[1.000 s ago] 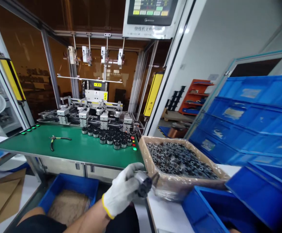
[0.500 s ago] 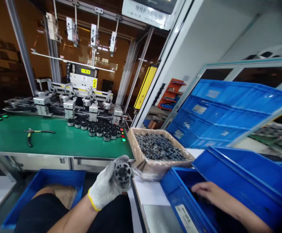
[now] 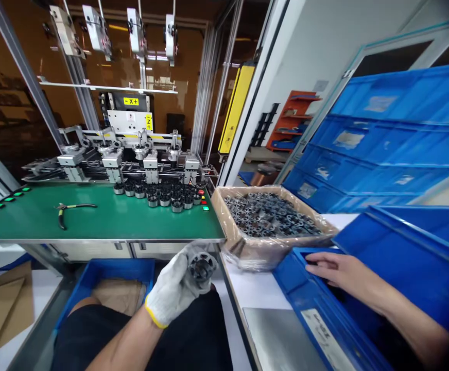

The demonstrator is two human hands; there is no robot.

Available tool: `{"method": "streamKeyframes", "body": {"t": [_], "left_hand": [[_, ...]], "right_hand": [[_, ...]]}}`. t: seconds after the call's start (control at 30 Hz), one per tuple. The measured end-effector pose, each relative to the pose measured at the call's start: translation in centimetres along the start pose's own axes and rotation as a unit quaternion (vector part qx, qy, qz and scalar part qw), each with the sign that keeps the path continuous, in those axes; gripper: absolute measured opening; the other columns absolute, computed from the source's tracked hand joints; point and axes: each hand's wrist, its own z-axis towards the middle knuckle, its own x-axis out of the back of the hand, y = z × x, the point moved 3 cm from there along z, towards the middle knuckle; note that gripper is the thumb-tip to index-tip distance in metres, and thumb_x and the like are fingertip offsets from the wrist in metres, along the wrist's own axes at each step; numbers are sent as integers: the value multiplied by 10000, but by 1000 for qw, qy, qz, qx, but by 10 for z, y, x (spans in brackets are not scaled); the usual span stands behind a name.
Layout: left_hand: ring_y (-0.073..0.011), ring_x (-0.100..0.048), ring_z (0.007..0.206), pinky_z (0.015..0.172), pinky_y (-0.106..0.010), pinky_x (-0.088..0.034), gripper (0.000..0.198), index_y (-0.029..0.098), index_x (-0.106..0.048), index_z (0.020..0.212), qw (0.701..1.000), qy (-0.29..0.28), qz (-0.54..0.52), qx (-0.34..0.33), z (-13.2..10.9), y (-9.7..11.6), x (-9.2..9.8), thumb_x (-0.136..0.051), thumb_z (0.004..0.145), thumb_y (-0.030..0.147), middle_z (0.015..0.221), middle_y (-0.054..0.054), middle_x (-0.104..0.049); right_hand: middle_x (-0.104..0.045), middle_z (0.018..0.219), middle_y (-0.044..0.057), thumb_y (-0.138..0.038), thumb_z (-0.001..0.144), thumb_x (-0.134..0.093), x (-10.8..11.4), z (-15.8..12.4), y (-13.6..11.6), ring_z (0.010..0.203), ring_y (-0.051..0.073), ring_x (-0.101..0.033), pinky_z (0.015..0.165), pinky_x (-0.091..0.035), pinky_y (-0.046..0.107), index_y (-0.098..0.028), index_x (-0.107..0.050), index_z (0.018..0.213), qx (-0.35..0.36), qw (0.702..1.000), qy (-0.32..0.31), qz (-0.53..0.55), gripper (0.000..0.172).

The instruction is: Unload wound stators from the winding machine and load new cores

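Observation:
My left hand (image 3: 176, 288), in a white knit glove with a yellow cuff, grips a round grey slotted motor stator core (image 3: 201, 267) in front of my lap. The core's open face is turned toward me. On the right, my bare right hand (image 3: 342, 275) is over the rim of a blue bin (image 3: 301, 288), its fingers curled together. Something dark shows between the fingertips, too little of it to name. Just beyond both hands stands a plastic-lined carton (image 3: 243, 247) heaped with similar slotted cores (image 3: 266, 214).
A green worktop (image 3: 104, 221) carries pliers (image 3: 70, 208) and rows of black-and-grey cores (image 3: 166, 196) before a multi-head machine (image 3: 132, 149). Stacked blue crates (image 3: 367, 139) stand right. A metal plate (image 3: 278, 335) lies beside the bin; another blue bin (image 3: 81, 286) is below the worktop.
The view has swung to the right and down. My right hand has risen from inside the blue bin to its rim. My left hand still holds the stator core.

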Motion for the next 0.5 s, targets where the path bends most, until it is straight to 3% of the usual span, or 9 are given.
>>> {"method": "streamKeyframes", "body": {"t": [0.1, 0.17, 0.2, 0.23, 0.3, 0.4, 0.5], "left_hand": [[-160, -639, 979, 861, -255, -533, 461, 222, -658, 1268, 999, -34, 29, -11, 0, 0, -5, -711, 869, 447, 1107, -75, -669], [-154, -629, 956, 847, -255, -528, 453, 236, -637, 1305, 997, -45, 61, -5, 0, -1, -11, -672, 900, 436, 1135, -82, -650], [-155, -624, 940, 839, -260, -525, 462, 241, -626, 1321, 996, -48, 78, 2, -1, -2, -15, -662, 905, 439, 1152, -88, -642], [-158, -619, 926, 829, -265, -522, 477, 247, -615, 1338, 994, -47, 97, 13, -1, -4, -18, -659, 906, 444, 1168, -95, -634], [-170, -612, 903, 800, -274, -517, 510, 261, -583, 1376, 988, -37, 141, 44, -3, -12, -23, -652, 908, 451, 1185, -109, -627], [-213, -609, 950, 831, -306, -513, 621, 279, -516, 1441, 975, -36, 207, 66, -5, -30, -21, -713, 860, 378, 1183, -105, -636], [-271, -583, 1079, 1007, -376, -455, 880, 270, -433, 1501, 959, -81, 264, 58, -8, -45, -15, -802, 704, 207, 1110, -73, -661]], "right_hand": [[-745, 937, 143, -377, 781, -626, 7, -27, -37, 875, 307, -705, 817, -558, 420, -131, -705, 1068, 82, 980, 167, -68, 386], [-746, 984, 111, -377, 882, -575, 3, -61, -78, 821, 247, -716, 814, -572, 377, -155, -698, 1091, 229, 937, 261, -44, 329], [-742, 1023, 95, -342, 923, -560, -4, -80, -98, 891, 226, -715, 856, -568, 344, -169, -694, 1078, 314, 907, 279, -36, 268], [-741, 1009, 73, -280, 947, -552, -13, -99, -116, 903, 190, -712, 854, -568, 293, -180, -683, 1074, 397, 873, 282, -30, 208], [-703, 1057, 84, -140, 942, -553, -33, -129, -139, 995, 160, -677, 902, -547, 255, -167, -641, 1141, 487, 836, 253, -5, 220], [-603, 956, 89, -33, 899, -542, -54, -154, -147, 906, 137, -617, 779, -550, 232, -141, -611, 1159, 537, 817, 204, 49, 290], [-576, 946, 91, -23, 885, -541, -63, -160, -140, 892, 142, -594, 757, -547, 241, -126, -578, 1172, 543, 817, 183, 67, 307]]}}
